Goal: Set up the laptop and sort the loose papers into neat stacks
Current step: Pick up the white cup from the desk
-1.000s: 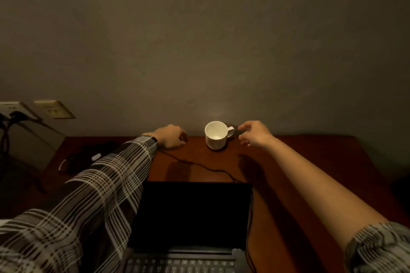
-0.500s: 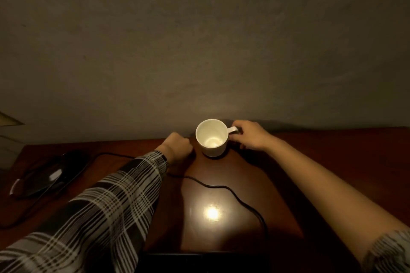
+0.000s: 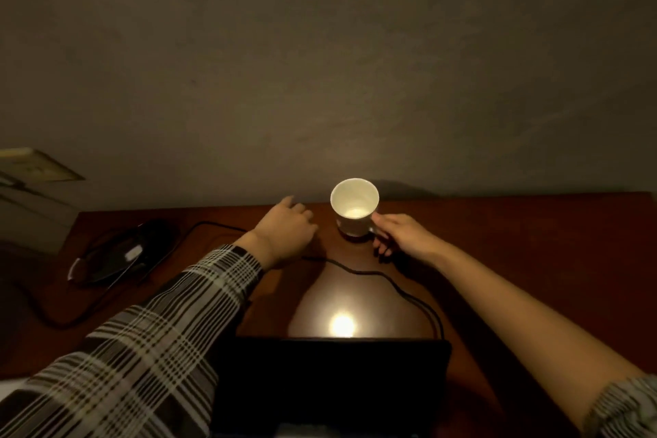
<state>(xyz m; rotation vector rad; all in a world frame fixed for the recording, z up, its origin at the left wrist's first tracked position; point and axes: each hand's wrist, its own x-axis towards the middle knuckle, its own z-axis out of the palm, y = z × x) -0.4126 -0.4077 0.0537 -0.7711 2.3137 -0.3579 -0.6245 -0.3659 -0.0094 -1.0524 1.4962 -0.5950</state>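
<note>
Two hands work at the desk's (image 3: 533,242) far edge: the right hand (image 3: 401,236) has its grip pinched on the handle of the mug (image 3: 355,206), while the left hand (image 3: 284,231) rests with relaxed fingers beside it, over the cable (image 3: 391,283). Open and dark, the laptop (image 3: 330,384) sits at the near edge; no papers show. Clearing space looks like the current step. Next, the mug should probably be lifted level and set aside, clear of the cable.
</note>
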